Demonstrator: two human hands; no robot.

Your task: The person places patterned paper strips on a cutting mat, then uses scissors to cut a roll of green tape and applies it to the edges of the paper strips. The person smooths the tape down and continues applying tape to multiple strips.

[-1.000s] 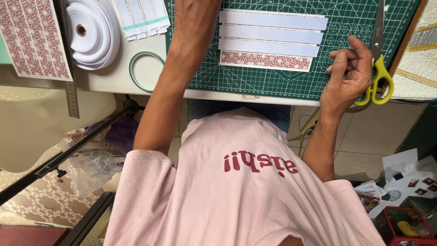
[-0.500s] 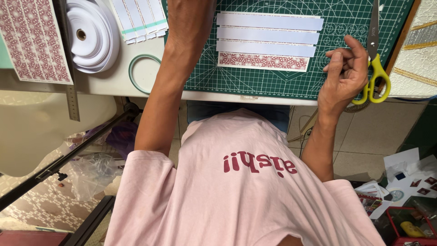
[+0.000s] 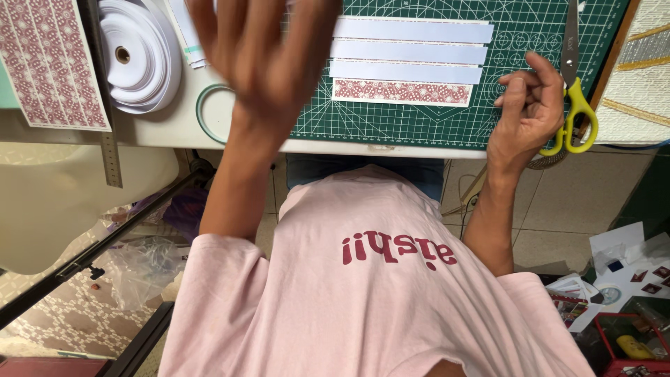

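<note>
- Pink cotton T-shirt (image 3: 377,279) with dark red lettering filled the lower middle of the head view, worn by the person at the table.
- Green gridded cutting mat (image 3: 391,122) lay on the pale tabletop (image 3: 174,129), its near edge close to the table's near edge.
- On the far left lay a sheet of paper printed with maroon and white patterned bands (image 3: 45,59), with a steel ruler (image 3: 110,157) just beside its right edge and hanging over the table edge.
- A stacked roll of white tape (image 3: 136,52) sat right of that sheet, and a thin green ring (image 3: 209,115) lay near it toward the mat.
- The left hand (image 3: 262,52) was raised above the mat's left edge, blurred, fingers spread wide and holding nothing.
- Three long white paper strips (image 3: 412,50) lay side by side across the mat, and a maroon patterned strip (image 3: 401,91) lay just below them, nearest the person.
- The right hand (image 3: 527,112) rested on the mat just right of the strips, fingers curled in loosely; whether anything small was pinched between them could not be told.
- Yellow-handled scissors (image 3: 574,91) lay on the mat right beside that hand, blades pointing away from the person, the handle loops close to the knuckles.
- A red tray of small items (image 3: 631,342) stood on the tiled floor at lower right.
</note>
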